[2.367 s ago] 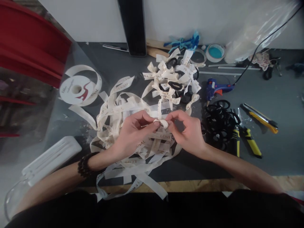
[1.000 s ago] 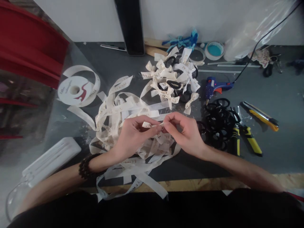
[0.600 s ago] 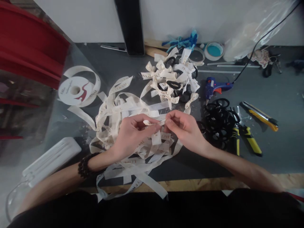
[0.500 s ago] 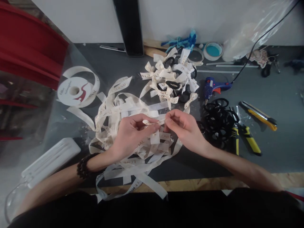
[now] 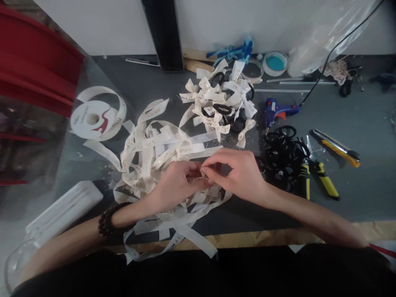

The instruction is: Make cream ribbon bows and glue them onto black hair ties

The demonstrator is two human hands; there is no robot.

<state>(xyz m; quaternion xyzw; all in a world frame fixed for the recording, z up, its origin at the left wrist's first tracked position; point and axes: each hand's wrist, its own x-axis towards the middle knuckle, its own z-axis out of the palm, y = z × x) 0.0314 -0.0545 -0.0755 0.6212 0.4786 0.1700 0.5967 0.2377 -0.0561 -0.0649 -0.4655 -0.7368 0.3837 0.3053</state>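
My left hand (image 5: 177,185) and my right hand (image 5: 235,171) meet over a heap of cream printed ribbon strips (image 5: 154,152). Both hands are closed, fingertips pinched together on a small piece of cream ribbon (image 5: 198,178) that is mostly hidden between them. A dark bead bracelet (image 5: 107,218) circles my left wrist. Behind the hands lies a pile of finished cream ribbon bows (image 5: 216,101) mixed with black hair ties.
A ribbon spool (image 5: 93,120) lies at the left, a white case (image 5: 58,210) at the front left. At the right are black hair ties (image 5: 283,154), a blue glue gun (image 5: 275,110), yellow-handled pliers (image 5: 318,177) and a utility knife (image 5: 337,147). A wooden table edge (image 5: 278,237) runs in front.
Both hands have dropped lower and closer together onto the ribbon heap. The small ribbon piece, earlier stretched in the open between the fingertips, is now mostly covered by them.
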